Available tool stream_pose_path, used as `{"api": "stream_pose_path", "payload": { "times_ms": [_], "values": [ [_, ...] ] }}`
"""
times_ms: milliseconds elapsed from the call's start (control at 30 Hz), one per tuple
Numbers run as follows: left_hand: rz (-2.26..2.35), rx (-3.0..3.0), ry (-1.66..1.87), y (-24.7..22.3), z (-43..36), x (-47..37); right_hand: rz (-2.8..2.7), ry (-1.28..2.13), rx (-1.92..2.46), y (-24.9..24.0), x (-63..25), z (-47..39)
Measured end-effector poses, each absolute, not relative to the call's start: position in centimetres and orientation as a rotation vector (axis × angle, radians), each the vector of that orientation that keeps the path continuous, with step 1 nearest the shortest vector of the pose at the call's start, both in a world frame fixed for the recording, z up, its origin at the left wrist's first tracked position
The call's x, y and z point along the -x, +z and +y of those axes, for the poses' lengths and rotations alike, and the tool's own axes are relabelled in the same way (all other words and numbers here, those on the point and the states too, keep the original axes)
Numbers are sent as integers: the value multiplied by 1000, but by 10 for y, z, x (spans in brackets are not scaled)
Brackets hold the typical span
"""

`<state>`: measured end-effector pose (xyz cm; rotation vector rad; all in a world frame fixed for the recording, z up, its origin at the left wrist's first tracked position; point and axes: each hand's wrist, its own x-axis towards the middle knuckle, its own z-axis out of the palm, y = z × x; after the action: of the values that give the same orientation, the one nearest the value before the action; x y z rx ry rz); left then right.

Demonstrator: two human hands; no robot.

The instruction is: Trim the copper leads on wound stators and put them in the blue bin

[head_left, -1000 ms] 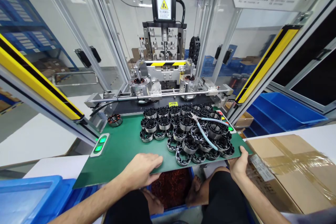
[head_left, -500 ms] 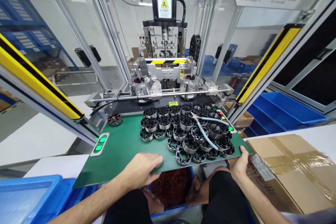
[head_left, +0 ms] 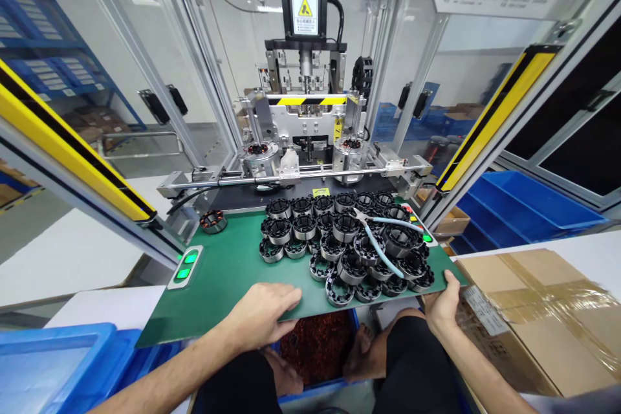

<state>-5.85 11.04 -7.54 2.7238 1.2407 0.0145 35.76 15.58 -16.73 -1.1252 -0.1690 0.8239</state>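
Note:
My left hand [head_left: 266,314] rests at the front edge of the green work table [head_left: 228,278], its fingers on the surface and its thumb apart from them; nothing is in it. At the table's right front corner, my right hand [head_left: 442,303] clasps the edge with the thumb on top, and its other fingers are mostly hidden underneath. Between the hands stand several black-lined stator cores [head_left: 339,289], partly stacked. Diagonal cutters [head_left: 378,249] with light blue handles lie open across them. A stator wound with copper [head_left: 213,222] sits alone at the back left.
Behind the table, a machine holds copper-wound stators in two metal fixtures [head_left: 262,160] under a striped bar [head_left: 308,101]. Yellow side posts [head_left: 495,116] flank the opening. A taped carton [head_left: 543,310] stands right, blue bins [head_left: 53,362] left, and a bin of reddish-brown material [head_left: 317,346] below.
The machine's striped bar and the metal plate beneath it have moved up a little, away from the two fixtures. Both hands, the cutters and the stator cores stay where they were.

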Motion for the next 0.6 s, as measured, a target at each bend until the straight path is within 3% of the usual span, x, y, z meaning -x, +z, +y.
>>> {"api": "stream_pose_path", "payload": {
  "times_ms": [600],
  "values": [
    [1239,-2713,-14,-75,111,58,-132,820,1138,-166,-358,155]
  ]
}}
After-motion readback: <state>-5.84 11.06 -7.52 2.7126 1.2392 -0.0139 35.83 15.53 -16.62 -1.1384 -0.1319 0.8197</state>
